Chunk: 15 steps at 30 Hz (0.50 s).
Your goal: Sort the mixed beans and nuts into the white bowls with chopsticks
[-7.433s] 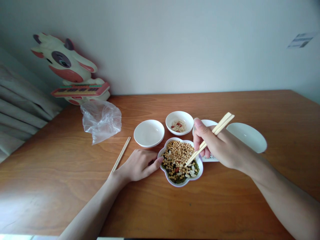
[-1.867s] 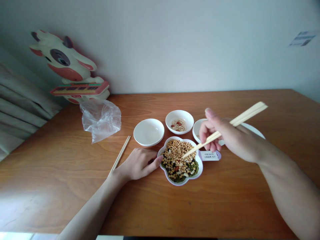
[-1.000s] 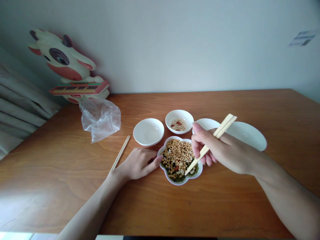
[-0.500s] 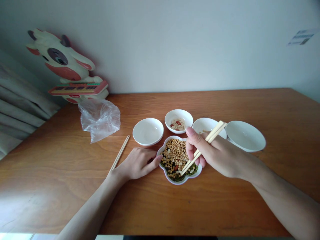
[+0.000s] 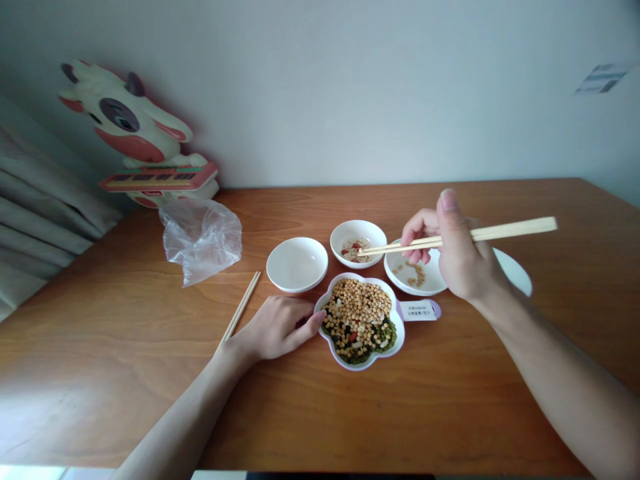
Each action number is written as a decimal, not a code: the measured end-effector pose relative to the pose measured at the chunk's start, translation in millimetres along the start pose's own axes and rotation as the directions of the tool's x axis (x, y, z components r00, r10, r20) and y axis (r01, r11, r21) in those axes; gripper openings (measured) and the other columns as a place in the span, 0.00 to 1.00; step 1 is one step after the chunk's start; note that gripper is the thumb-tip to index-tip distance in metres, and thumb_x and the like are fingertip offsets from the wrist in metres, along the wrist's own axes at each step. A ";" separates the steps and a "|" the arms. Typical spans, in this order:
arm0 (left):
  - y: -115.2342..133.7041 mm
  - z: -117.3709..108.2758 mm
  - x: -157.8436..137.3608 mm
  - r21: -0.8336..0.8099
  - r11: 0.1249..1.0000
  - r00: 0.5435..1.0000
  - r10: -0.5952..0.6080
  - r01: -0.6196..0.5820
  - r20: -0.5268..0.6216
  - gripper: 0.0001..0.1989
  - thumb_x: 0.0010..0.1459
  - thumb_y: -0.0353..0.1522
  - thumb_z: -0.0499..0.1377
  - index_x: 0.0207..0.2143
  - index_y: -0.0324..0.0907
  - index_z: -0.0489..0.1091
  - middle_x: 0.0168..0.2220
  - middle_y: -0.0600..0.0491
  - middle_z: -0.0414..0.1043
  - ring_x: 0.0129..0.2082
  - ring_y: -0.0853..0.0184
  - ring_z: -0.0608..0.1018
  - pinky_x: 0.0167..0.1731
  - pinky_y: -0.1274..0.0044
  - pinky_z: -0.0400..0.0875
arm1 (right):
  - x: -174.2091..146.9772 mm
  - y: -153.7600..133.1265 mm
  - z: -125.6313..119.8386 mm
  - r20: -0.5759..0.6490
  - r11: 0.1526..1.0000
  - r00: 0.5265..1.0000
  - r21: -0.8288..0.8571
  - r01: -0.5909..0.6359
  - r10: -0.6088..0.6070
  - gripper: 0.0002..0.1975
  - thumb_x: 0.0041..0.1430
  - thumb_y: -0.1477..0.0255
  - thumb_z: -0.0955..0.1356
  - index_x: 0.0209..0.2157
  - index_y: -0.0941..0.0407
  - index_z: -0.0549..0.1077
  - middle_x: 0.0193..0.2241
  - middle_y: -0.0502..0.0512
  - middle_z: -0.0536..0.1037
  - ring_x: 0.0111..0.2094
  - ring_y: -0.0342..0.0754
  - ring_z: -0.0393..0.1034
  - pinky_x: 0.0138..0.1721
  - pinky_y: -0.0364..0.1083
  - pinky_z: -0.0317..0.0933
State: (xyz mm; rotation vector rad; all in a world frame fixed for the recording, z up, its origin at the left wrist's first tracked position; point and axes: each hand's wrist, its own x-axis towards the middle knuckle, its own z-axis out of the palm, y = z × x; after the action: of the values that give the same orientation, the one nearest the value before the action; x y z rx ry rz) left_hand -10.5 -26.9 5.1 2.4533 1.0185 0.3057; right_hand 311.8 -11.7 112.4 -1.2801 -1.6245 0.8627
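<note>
My right hand (image 5: 457, 243) is closed round a pair of wooden chopsticks (image 5: 505, 231). Their tips point left, over a white bowl (image 5: 357, 229) holding pale and red pieces; a small pale piece seems to be at the tips. My left hand (image 5: 283, 327) lies on the table with its thumb on the left rim of a flower-shaped dish (image 5: 395, 351), its other fingers partly hidden. Yellow beans (image 5: 357, 297), green beans (image 5: 387, 333) and a few white and red pieces fill that dish. Beneath my right hand is a white bowl (image 5: 435, 273) with some yellowish beans.
A bare white bowl (image 5: 297, 265) stands left of the others, and another white bowl (image 5: 515, 270) is partly behind my right hand. Other chopsticks (image 5: 243, 305) lie by my left wrist. A clear plastic bag (image 5: 203, 237) and a cow-shaped toy keyboard (image 5: 160, 179) are at back left.
My right hand has lifted the chopsticks out of the flower-shaped dish and swung their tips up to the bowl behind it. The dish's labelled handle is now uncovered. My left hand stays put.
</note>
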 end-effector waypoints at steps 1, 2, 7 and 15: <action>0.1 0.0 0.2 0.000 1.000 1.000 -0.001 0.001 0.000 0.27 0.79 0.44 0.47 0.28 0.42 0.65 0.27 0.52 0.73 0.26 0.68 0.70 0.31 0.74 0.58 | 0.5 0.0 0.3 0.009 1.000 1.000 -0.004 -0.003 0.004 0.37 0.74 0.40 0.53 0.28 0.51 0.75 0.26 0.58 0.76 0.30 0.53 0.71 0.36 0.53 0.65; 0.3 -0.1 0.2 0.001 1.000 1.000 -0.001 0.001 0.001 0.27 0.79 0.44 0.47 0.27 0.42 0.65 0.27 0.52 0.73 0.26 0.68 0.70 0.31 0.74 0.58 | 0.0 -1.3 0.5 0.019 1.000 1.000 -0.003 -0.006 0.006 0.37 0.75 0.41 0.53 0.29 0.51 0.75 0.26 0.57 0.76 0.30 0.53 0.71 0.37 0.53 0.64; 0.5 -0.5 -0.4 -0.005 1.000 1.000 0.007 -0.007 0.006 0.27 0.79 0.44 0.47 0.28 0.42 0.65 0.27 0.52 0.73 0.26 0.68 0.70 0.31 0.74 0.59 | -13.9 -18.2 0.7 0.266 0.993 0.962 0.074 -0.088 0.065 0.38 0.76 0.42 0.52 0.28 0.54 0.75 0.25 0.55 0.76 0.28 0.49 0.70 0.32 0.49 0.63; 2.9 -2.7 0.6 -0.016 1.000 1.000 -0.015 0.015 0.021 0.27 0.79 0.45 0.46 0.28 0.42 0.65 0.28 0.51 0.74 0.26 0.67 0.72 0.32 0.73 0.61 | -34.5 -22.5 10.6 0.614 0.988 0.777 -0.142 -0.061 0.136 0.35 0.76 0.43 0.55 0.31 0.54 0.75 0.25 0.51 0.75 0.27 0.46 0.69 0.31 0.46 0.61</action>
State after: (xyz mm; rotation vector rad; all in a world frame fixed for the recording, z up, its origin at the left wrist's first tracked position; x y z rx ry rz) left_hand -9.2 -27.4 8.9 2.4280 1.0209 0.2815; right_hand 296.8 -50.5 121.3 -1.2334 -2.1594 1.3848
